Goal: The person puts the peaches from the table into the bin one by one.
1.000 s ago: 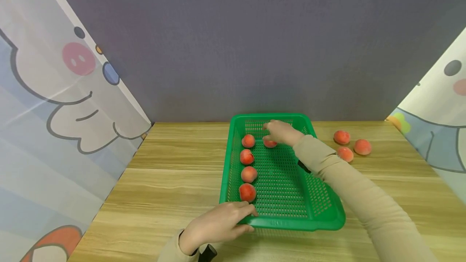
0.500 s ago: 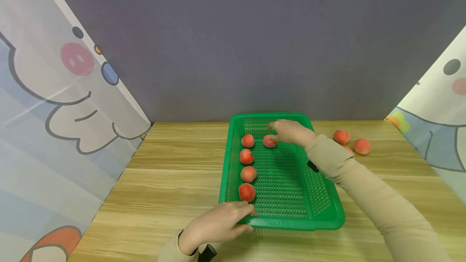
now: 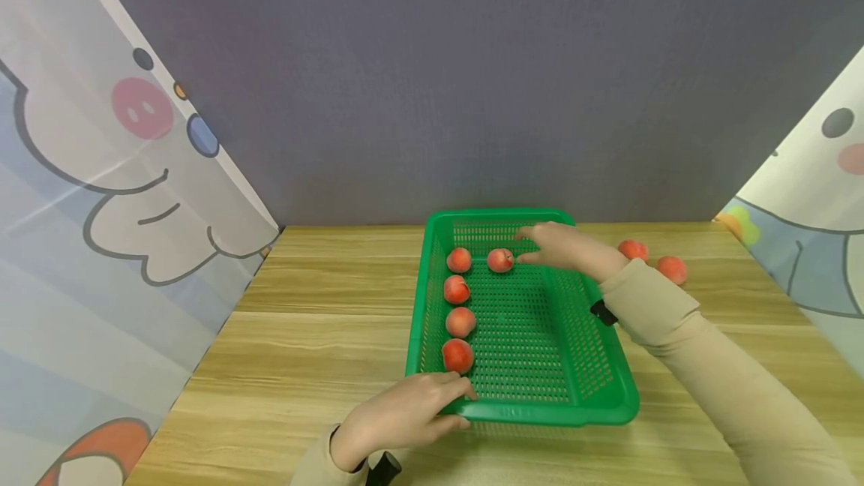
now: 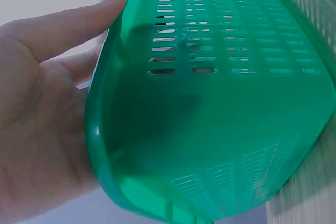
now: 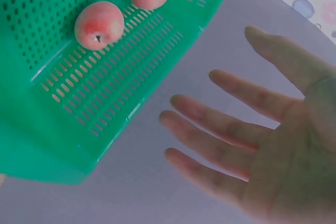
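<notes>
A green perforated plastic basket (image 3: 520, 415) stands on the wooden table. Several peaches line its left side; the nearest peach (image 3: 457, 356) lies close to my left hand (image 3: 408, 411). That hand grips the near left rim, with the thumb (image 4: 79, 27) on the outer side and the fingers partly hidden beyond it. One more peach (image 3: 500, 260) sits by itself at the far end, right of the row. Just right of it, my right hand (image 3: 563, 247) hovers over the basket's far right part, holding nothing. Its fingers (image 5: 220, 121) are spread in the right wrist view.
To the right of the basket, a peach (image 3: 672, 270) and another peach (image 3: 633, 249) lie on the wooden table (image 3: 324, 321), the latter partly behind the right sleeve. A dark grey wall (image 3: 499, 88) rises behind, with cartoon-printed sheets (image 3: 135, 246) at both sides.
My right hand has let go of the peach at the basket's far end and moved right. Its sleeve now hides one peach on the table. The left hand stays put.
</notes>
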Tool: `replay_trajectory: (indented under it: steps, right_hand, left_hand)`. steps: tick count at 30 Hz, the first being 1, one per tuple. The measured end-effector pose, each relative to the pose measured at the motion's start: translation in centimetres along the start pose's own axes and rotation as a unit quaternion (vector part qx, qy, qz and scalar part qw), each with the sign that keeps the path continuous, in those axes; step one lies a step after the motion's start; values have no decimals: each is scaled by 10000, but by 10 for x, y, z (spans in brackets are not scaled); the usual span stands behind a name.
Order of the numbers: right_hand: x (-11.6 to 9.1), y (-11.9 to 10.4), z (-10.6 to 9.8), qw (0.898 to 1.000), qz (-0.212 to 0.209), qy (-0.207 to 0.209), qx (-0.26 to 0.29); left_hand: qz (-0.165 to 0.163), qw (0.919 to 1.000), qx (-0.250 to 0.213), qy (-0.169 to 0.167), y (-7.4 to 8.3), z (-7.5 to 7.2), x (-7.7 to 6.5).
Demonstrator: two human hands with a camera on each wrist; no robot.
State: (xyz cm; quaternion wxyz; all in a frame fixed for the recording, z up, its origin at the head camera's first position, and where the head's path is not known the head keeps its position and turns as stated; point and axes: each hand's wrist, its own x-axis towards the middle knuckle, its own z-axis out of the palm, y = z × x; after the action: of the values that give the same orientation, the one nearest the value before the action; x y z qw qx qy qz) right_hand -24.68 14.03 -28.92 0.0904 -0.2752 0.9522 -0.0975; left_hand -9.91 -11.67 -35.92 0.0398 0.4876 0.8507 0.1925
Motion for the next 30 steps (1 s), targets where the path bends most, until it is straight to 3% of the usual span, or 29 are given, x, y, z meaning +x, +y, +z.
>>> replay_trajectory:
  steps: [6, 15, 30]
  right_hand:
    - [-19, 12, -6, 9986, 106, 1, 510]
    - [-41, 30, -9, 9957, 168, 534, 744]
    - [-61, 80, 13, 9863, 498, 1181, 1040]
  left_hand:
    - [3, 10000, -49, -21, 0, -1, 0]
    - [6, 10000, -2, -40, 0, -1, 0]
    - [3, 10000, 46, -6, 1, -1, 0]
